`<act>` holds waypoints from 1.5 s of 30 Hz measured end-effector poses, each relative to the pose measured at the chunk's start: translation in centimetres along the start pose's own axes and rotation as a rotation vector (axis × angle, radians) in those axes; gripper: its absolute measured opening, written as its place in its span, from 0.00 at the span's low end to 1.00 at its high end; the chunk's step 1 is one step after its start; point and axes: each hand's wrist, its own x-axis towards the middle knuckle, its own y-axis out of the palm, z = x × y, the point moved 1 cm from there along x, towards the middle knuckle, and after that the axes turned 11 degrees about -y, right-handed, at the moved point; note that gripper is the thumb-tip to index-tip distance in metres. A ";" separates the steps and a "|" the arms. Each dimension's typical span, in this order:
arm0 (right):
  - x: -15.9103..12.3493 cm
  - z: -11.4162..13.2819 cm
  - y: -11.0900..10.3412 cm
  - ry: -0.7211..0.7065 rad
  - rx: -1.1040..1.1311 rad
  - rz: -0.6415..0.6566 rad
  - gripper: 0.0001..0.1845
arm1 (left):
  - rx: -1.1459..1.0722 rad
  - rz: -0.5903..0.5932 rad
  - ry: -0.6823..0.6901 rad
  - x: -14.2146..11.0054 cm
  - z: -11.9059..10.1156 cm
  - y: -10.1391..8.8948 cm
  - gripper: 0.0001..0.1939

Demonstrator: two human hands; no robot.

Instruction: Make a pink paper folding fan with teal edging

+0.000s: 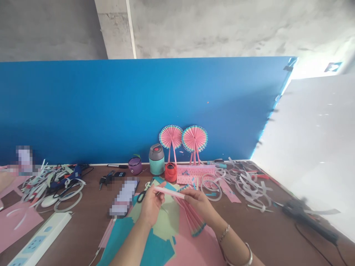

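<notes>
A narrow pink paper strip (170, 192) stretches between my two hands above the worktable. My left hand (152, 205) pinches its left end, and my right hand (198, 205) grips the right end between thumb and fingers. Below my right hand lies a pleated pink paper fan piece (192, 220) with a blue-green edge. Sheets of teal paper (122, 236), pale green paper (168, 221) and pink paper (194, 251) overlap under my hands. Black-handled scissors (141, 196) lie just left of my left hand, partly covered.
Two round pink paper fans (195, 138) stand against the blue partition (111, 111). Nearby are a teal jar (156, 162), a red container (171, 172) and a purple pot (135, 165). A phone (124, 197), power strip (41, 240), glue gun (307, 218) and white strip coils (249, 184) lie around. Another person's hand (7, 181) shows far left.
</notes>
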 end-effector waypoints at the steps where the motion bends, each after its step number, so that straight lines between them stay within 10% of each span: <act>1: 0.0 -0.1 0.0 -0.005 0.003 -0.031 0.14 | 0.006 -0.034 0.039 0.2 0.0 -0.2 0.17; 12: 0.5 -1.4 -2.0 -0.122 0.098 -0.431 0.20 | 0.034 -0.129 0.145 0.8 0.2 -1.0 0.16; 30: -0.3 -0.7 -1.0 -0.009 0.152 -0.145 0.37 | 0.110 -0.188 0.257 1.5 0.4 -1.7 0.18; 39: 0.1 -1.2 -1.0 -0.064 0.075 -0.173 0.15 | 0.141 -0.173 0.205 1.1 0.3 -1.5 0.20; 45: -0.4 -1.1 -1.4 -0.488 -0.505 -0.401 0.17 | 0.234 -0.200 0.216 0.4 0.4 -0.6 0.22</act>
